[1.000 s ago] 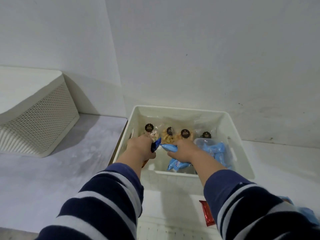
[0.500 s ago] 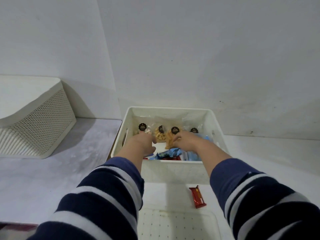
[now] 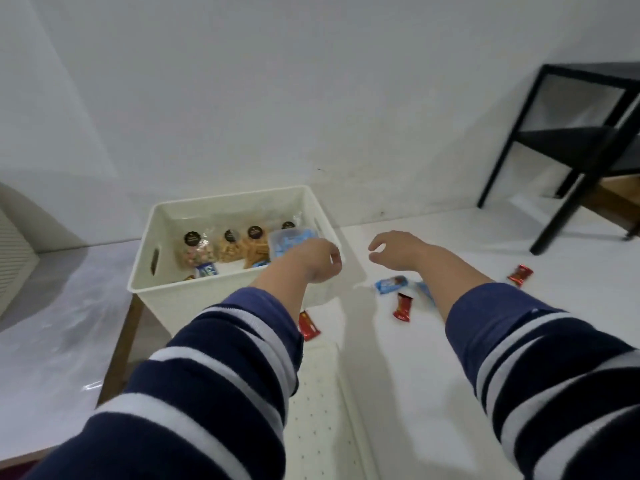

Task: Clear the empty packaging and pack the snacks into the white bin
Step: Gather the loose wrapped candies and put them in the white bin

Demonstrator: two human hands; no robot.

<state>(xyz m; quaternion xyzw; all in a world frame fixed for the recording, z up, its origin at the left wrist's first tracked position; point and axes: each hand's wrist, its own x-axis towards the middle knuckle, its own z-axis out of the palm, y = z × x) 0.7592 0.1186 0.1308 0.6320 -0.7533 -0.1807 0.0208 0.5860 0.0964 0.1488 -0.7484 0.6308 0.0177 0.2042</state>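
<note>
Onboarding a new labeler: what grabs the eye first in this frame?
Two arms in navy-and-white striped sleeves reach forward, left hand over the white bin's near right corner, right hand hovering empty above the table. The bin holds a row of clear snack bags along its back wall. Loose red and blue wrappers lie on the table to its right.

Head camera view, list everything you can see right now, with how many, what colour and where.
white bin: one, off-white, table's left part
clear snack bags: four, black round labels, along the bin's far side
blue packets: a clear pack of them, bin's right end
blue wrapper: one, on the table under the right forearm
red snack bars: three, on the table outside the bin
black shelf frame: one, far right
left hand: fingers loosely curled, empty, over the bin's right edge
right hand: fingers loosely curled, empty, above the table
</note>
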